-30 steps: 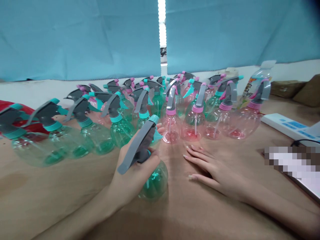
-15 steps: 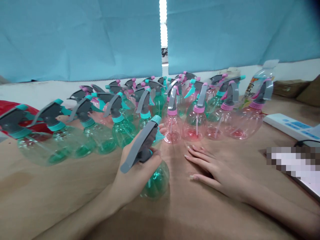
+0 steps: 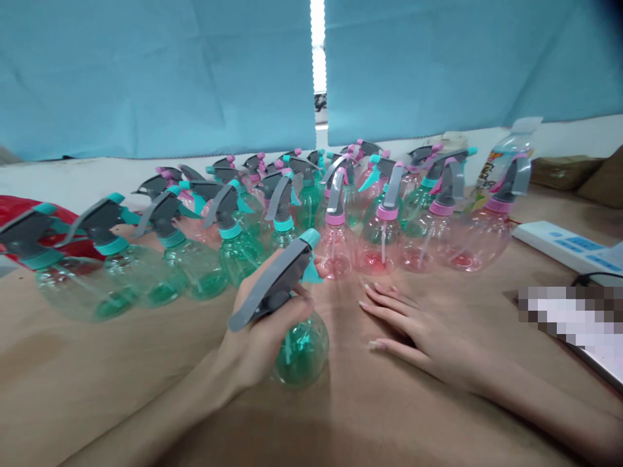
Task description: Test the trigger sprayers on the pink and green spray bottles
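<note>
My left hand is wrapped round the neck of a green spray bottle with a grey and teal trigger head. The bottle stands on the brown table, and its nozzle points away to the upper right. Part of its collar is hidden by my fingers. Palm down, my right hand lies on the table to the right of that bottle, fingers spread and holding nothing. Just beyond my right fingertips is a pink spray bottle, apart from them. Another green spray bottle stands beyond my left hand.
Several green and pink spray bottles stand in rows across the back. At the right are a labelled drink bottle, a white device with blue buttons and a partly blurred flat object. Something red lies at the left. A blue sheet hangs behind.
The trigger head in my left hand has tilted slightly and shifted a little left at its rear. My left wrist has shifted slightly. My right hand has stayed put.
</note>
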Demonstrator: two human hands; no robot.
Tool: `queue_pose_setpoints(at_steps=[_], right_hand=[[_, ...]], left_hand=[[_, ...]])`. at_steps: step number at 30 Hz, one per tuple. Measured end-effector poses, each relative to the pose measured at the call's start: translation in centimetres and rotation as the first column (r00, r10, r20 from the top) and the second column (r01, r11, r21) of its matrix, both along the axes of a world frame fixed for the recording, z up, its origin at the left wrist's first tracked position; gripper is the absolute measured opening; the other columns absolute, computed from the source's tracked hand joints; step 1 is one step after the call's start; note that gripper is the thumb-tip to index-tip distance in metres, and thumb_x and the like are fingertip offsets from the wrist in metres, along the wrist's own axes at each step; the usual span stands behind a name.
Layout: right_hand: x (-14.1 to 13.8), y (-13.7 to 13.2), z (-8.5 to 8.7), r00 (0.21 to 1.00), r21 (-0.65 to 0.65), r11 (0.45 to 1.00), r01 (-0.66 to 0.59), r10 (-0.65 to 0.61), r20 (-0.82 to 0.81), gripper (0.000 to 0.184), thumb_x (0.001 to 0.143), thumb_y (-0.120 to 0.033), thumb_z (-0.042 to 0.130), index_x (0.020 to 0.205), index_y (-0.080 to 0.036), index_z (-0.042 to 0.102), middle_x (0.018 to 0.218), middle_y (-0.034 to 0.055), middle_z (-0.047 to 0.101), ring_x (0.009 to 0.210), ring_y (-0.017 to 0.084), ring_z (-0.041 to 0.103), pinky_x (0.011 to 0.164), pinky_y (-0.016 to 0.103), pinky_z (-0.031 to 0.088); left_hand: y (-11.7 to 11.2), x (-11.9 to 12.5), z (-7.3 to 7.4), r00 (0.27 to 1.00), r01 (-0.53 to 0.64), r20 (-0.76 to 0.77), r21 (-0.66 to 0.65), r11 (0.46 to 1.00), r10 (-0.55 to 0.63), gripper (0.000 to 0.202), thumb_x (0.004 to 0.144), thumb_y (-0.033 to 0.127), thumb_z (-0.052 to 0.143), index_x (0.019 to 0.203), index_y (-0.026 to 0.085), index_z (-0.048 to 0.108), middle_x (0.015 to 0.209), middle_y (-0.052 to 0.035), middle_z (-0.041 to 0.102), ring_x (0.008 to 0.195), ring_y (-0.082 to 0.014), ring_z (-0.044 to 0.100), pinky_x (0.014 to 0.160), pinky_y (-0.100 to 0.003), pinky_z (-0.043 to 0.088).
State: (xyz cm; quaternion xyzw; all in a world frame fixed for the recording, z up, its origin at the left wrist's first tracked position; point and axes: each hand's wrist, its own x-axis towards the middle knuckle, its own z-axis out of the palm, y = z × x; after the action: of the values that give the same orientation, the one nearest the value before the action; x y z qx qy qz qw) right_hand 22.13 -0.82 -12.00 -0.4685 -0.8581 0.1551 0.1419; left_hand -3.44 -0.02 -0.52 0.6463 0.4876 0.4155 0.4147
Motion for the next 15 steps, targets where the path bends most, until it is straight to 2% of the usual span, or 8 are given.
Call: queue_pose_setpoints(at_steps=[3, 9, 12, 15], right_hand=[[0.04, -0.05, -0.01, 1.000, 0.002, 1.000, -0.002, 0.002, -0.021, 0.062, 0.096, -0.057, 0.046, 0.149, -0.026, 0.039, 0.159, 0.0048, 0.027, 0.146, 0.030, 0.023, 0.116, 0.055, 0.025], [0.15, -0.05, -0.37, 0.999, 0.014, 1.000, -0.001, 0.002, -0.048, 0.061, 0.095, -0.056, 0.049, 0.149, -0.030, 0.038, 0.158, 0.0043, 0.031, 0.145, 0.031, 0.024, 0.116, 0.057, 0.025], [0.19, -0.01, -0.57, 0.998, 0.011, 1.000, 0.001, 0.000, -0.056, 0.060, 0.096, -0.055, 0.050, 0.149, -0.031, 0.038, 0.158, 0.0040, 0.031, 0.145, 0.031, 0.024, 0.116, 0.057, 0.025], [0.12, 0.02, -0.40, 1.000, -0.005, 1.000, 0.001, -0.001, -0.031, 0.061, 0.096, -0.057, 0.048, 0.149, -0.029, 0.039, 0.158, 0.0043, 0.029, 0.146, 0.031, 0.023, 0.116, 0.056, 0.025]], left_hand=[[-0.04, -0.05, 0.06, 1.000, 0.000, -0.012, 0.006, 1.000, 0.000, 0.012, 0.067, 0.028, 0.061, 0.074, 0.024, 0.052, 0.066, 0.0035, 0.054, 0.071, -0.0204, 0.059, 0.062, -0.032, 0.044], [-0.23, -0.04, 0.06, 1.000, 0.005, -0.008, -0.032, 0.999, -0.005, 0.014, 0.069, 0.031, 0.059, 0.078, 0.026, 0.050, 0.057, 0.0055, 0.048, 0.059, -0.0178, 0.052, 0.055, -0.031, 0.041], [-0.12, -0.11, 0.03, 0.999, 0.001, -0.043, 0.016, 1.000, 0.000, 0.011, 0.070, 0.030, 0.058, 0.078, 0.025, 0.052, 0.062, 0.0038, 0.055, 0.063, -0.0185, 0.056, 0.059, -0.033, 0.046], [-0.04, -0.06, -0.02, 0.997, 0.022, -0.070, 0.061, 0.998, -0.018, 0.017, 0.073, 0.028, 0.058, 0.089, 0.025, 0.060, 0.081, 0.0005, 0.066, 0.076, -0.0203, 0.063, 0.073, -0.035, 0.054]])
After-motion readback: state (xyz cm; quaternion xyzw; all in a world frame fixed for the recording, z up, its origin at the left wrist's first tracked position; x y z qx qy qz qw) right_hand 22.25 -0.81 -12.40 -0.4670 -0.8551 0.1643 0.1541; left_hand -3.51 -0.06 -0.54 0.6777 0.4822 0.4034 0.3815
